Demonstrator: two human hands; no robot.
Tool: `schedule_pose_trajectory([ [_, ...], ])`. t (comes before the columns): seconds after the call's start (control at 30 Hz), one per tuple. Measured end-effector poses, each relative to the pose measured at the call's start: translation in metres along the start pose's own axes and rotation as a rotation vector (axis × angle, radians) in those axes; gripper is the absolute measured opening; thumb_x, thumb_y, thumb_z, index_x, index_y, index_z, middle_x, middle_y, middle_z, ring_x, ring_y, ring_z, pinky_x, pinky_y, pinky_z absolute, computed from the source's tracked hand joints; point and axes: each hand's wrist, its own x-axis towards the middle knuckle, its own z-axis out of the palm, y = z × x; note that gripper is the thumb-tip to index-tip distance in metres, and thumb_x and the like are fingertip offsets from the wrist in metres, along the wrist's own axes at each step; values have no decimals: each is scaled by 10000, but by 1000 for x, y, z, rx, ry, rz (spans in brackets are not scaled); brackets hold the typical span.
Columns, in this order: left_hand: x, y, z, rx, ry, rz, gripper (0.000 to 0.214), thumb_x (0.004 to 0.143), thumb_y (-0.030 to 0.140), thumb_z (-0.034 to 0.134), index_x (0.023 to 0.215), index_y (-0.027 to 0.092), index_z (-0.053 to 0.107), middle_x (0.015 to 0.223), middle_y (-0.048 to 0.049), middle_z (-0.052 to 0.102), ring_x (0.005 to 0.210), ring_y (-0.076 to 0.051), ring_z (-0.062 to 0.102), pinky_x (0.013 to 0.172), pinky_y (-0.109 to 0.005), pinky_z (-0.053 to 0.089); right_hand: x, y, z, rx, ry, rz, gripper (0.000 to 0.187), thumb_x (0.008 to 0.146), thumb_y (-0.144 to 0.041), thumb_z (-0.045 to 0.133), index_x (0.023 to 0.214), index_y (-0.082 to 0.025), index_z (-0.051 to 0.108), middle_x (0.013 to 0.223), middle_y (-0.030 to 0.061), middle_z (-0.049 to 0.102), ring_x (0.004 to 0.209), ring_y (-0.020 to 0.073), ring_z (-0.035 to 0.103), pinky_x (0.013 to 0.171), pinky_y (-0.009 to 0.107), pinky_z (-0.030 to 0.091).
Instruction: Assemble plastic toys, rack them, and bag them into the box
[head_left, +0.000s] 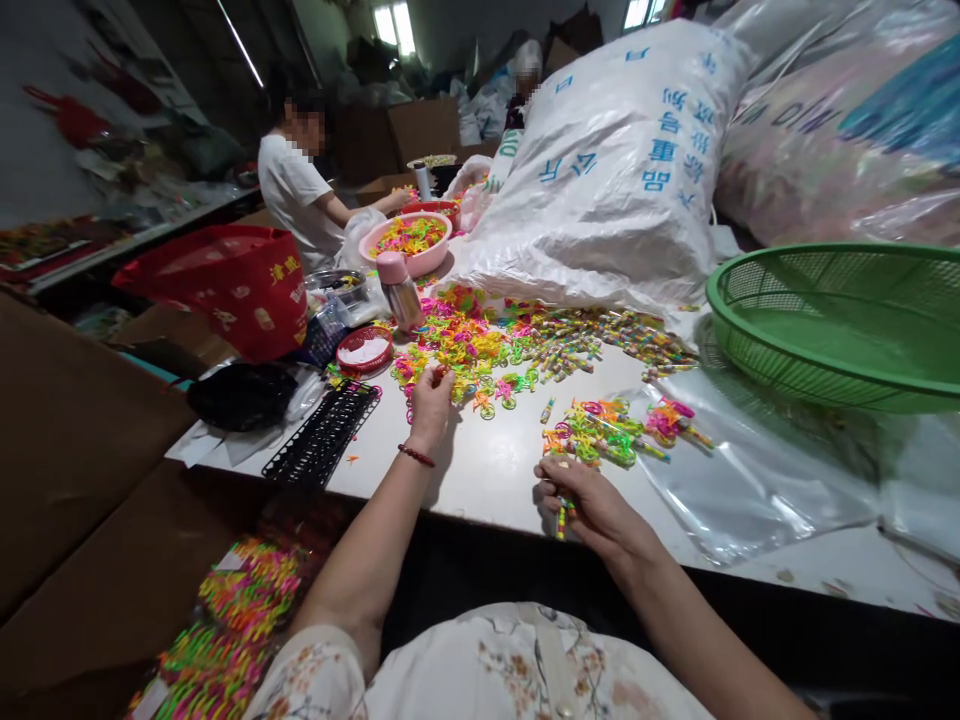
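Note:
My left hand (430,408), a beaded bracelet on its wrist, reaches to the near edge of a heap of bright plastic toy pieces (469,340), some shaped like small bicycles. Its fingers are pinched together; what they hold is too small to make out. Near the table's front edge, my right hand (589,497) is closed around a small patterned tube (561,520), whose yellow and green end sticks out below the fingers. Just beyond it lies a smaller group of toy pieces with tubes attached (611,435). A pile of loose patterned tubes (600,340) sits farther back.
A green basket (840,330) and a clear plastic bag (757,500) are at the right. A large white sack (600,170) stands behind the piles. Leftward are a pink-capped flask (400,290), a red basket (365,352) and black racks (322,430). Another person (300,190) sits beyond.

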Motion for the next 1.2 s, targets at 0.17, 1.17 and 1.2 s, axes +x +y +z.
schedule_pose_trajectory([
  [0.17,-10,7,-8,-279,49,-83,326,676,314,752,865,177,526,763,38,557,595,-66,543,593,-211,467,5,-2,9,-122,-37,0,377,747,-510,728,908,-199,588,583,-72,446,436,37,221,403,177,147],
  [1.17,-120,17,9,-155,-309,-115,196,692,208,746,818,175,599,834,13,601,737,-91,545,709,-210,442,5,-16,8,-819,120,-564,374,866,-455,609,1137,-214,698,1008,61,706,857,189,622,771,325,496],
  [1.2,-122,16,9,-150,-307,-101,190,697,208,741,817,178,597,880,5,607,753,-94,550,705,-209,443,5,-14,8,-822,113,-550,382,865,-459,609,1139,-207,692,954,58,704,805,182,617,722,316,498],
])
